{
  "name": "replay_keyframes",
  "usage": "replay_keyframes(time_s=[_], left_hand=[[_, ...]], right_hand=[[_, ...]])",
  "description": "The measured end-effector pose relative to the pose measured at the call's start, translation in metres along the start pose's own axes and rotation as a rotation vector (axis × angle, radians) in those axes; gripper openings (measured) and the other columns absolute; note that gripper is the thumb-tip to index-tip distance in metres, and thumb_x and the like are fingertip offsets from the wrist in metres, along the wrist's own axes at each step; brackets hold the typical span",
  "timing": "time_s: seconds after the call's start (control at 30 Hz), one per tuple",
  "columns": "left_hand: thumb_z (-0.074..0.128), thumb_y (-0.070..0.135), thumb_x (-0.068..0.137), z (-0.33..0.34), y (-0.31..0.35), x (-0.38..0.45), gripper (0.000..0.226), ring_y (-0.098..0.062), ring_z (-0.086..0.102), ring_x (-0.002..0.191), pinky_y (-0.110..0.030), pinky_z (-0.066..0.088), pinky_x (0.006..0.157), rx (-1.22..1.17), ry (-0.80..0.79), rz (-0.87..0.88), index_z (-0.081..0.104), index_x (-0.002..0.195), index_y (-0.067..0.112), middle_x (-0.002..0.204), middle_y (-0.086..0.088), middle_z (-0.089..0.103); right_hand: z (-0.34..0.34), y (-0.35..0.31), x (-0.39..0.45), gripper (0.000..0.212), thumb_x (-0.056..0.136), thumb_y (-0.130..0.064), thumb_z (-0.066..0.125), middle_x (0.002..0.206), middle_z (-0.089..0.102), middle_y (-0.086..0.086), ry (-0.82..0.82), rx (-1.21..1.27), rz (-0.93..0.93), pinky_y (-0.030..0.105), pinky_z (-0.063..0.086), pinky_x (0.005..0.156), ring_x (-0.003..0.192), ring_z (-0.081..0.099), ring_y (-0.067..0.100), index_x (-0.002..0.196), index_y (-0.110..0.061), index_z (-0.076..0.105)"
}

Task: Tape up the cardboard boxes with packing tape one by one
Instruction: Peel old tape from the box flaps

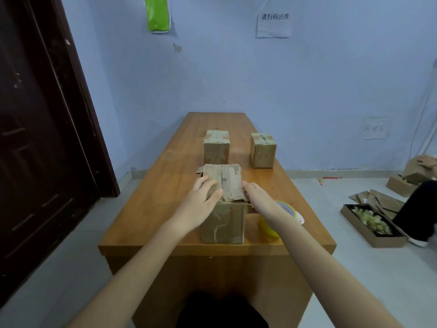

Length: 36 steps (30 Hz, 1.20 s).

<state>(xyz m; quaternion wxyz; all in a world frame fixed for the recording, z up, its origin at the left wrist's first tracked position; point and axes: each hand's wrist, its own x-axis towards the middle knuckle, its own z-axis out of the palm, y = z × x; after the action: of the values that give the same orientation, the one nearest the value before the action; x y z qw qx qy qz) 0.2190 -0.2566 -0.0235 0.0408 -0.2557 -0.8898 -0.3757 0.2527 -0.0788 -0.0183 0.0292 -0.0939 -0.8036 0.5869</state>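
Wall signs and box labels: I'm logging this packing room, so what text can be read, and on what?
"请扫码出库": white paper sheet on the blue wall.
Handwritten characters, too faint to read: small white paper sheet low on the wall.
Three brown cardboard boxes, green bag: no readable text.

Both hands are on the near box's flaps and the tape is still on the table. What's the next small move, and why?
Probably keep the left hand pressing the flaps of the near box shut and move the right hand to the yellow tape roll just right of it. The seam looks closed but untaped, and the right hand is closest to the roll.
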Motion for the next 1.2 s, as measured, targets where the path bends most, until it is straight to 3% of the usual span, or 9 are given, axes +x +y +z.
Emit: replay_keyframes(time_s=[0.1,0.23,0.37,0.47,0.5,0.7,0.87,1.0,1.2], left_hand=[[0.037,0.048,0.097,0.002,-0.002,0.001,0.053,-0.011,0.024,0.137,-0.024,0.018,0.102,-0.047,0.073,0.007,0.04,0.14,0.018,0.152,0.005,0.023],[0.041,0.042,0.097,0.003,-0.003,0.005,0.048,-0.006,0.027,0.132,-0.024,0.023,0.106,-0.233,0.162,-0.024,0.045,0.137,0.016,0.148,0.002,0.03],[0.042,0.039,0.097,0.015,-0.009,-0.004,0.042,0.004,0.042,0.111,-0.007,0.045,0.078,-0.589,0.183,-0.078,0.044,0.135,0.021,0.141,0.006,0.035],[0.039,0.044,0.096,0.032,-0.02,-0.012,0.044,-0.012,0.046,0.122,-0.03,0.046,0.097,-0.747,0.184,-0.168,0.044,0.135,0.025,0.14,0.001,0.042],[0.037,0.045,0.096,0.035,-0.024,-0.014,0.047,-0.015,0.046,0.124,-0.036,0.043,0.101,-0.776,0.188,-0.197,0.043,0.137,0.023,0.139,-0.001,0.044],[0.035,0.056,0.092,0.026,-0.046,-0.019,0.039,-0.004,0.052,0.109,-0.02,0.045,0.08,-0.709,0.066,-0.263,0.049,0.121,0.034,0.126,0.004,0.054],[0.039,0.036,0.099,0.007,-0.064,-0.025,0.034,-0.014,0.047,0.122,-0.034,0.038,0.105,-0.667,0.03,-0.299,0.049,0.129,0.024,0.134,-0.001,0.051],[0.048,0.013,0.096,-0.014,-0.055,-0.035,0.028,0.007,0.053,0.107,-0.007,0.041,0.085,-0.523,0.239,-0.039,0.056,0.123,0.017,0.124,0.003,0.058],[0.059,0.013,0.09,-0.023,-0.048,-0.046,0.022,-0.001,0.057,0.107,-0.018,0.044,0.093,-0.196,0.295,0.336,0.066,0.11,0.016,0.11,0.008,0.063]], right_hand=[[0.001,-0.007,-0.005,0.041,0.101,-0.046,0.031,0.112,0.063,-0.009,0.005,0.084,-0.033,0.027,0.048,0.081,0.1,0.06,0.008,0.124,-0.022,0.055],[-0.001,-0.026,-0.014,0.035,0.099,-0.05,0.029,0.099,0.061,-0.027,-0.014,0.127,-0.113,0.016,0.041,0.069,0.092,0.057,-0.005,0.114,-0.036,0.057],[-0.002,-0.029,-0.016,0.04,0.099,-0.049,0.029,0.099,0.063,-0.022,0.002,0.069,-0.188,0.02,0.042,0.079,0.103,0.056,0.001,0.109,-0.029,0.062],[0.004,-0.023,-0.02,0.051,0.097,-0.046,0.029,0.122,0.061,0.003,-0.036,-0.117,-0.271,0.031,0.027,0.108,0.111,0.053,0.014,0.117,-0.012,0.061],[0.007,-0.021,-0.021,0.047,0.099,-0.043,0.029,0.128,0.058,-0.002,-0.048,-0.164,-0.295,0.016,0.016,0.088,0.115,0.051,0.01,0.123,-0.016,0.059],[0.021,-0.02,-0.017,0.037,0.102,-0.03,0.036,0.14,0.051,-0.007,-0.076,-0.386,-0.452,0.026,0.029,0.108,0.13,0.041,0.008,0.133,-0.02,0.054],[0.033,-0.015,-0.015,0.037,0.097,-0.033,0.047,0.14,0.051,-0.006,-0.092,-0.643,-0.623,0.039,0.032,0.109,0.129,0.043,0.011,0.131,-0.021,0.055],[0.039,-0.018,-0.017,0.038,0.094,-0.04,0.053,0.126,0.06,-0.005,-0.128,-0.642,-0.673,0.039,0.038,0.102,0.117,0.05,0.013,0.126,-0.02,0.057],[0.042,-0.008,-0.026,0.022,0.09,-0.027,0.064,0.111,0.063,-0.002,0.002,-0.633,-0.931,0.034,0.048,0.085,0.099,0.059,0.018,0.109,-0.019,0.066]])
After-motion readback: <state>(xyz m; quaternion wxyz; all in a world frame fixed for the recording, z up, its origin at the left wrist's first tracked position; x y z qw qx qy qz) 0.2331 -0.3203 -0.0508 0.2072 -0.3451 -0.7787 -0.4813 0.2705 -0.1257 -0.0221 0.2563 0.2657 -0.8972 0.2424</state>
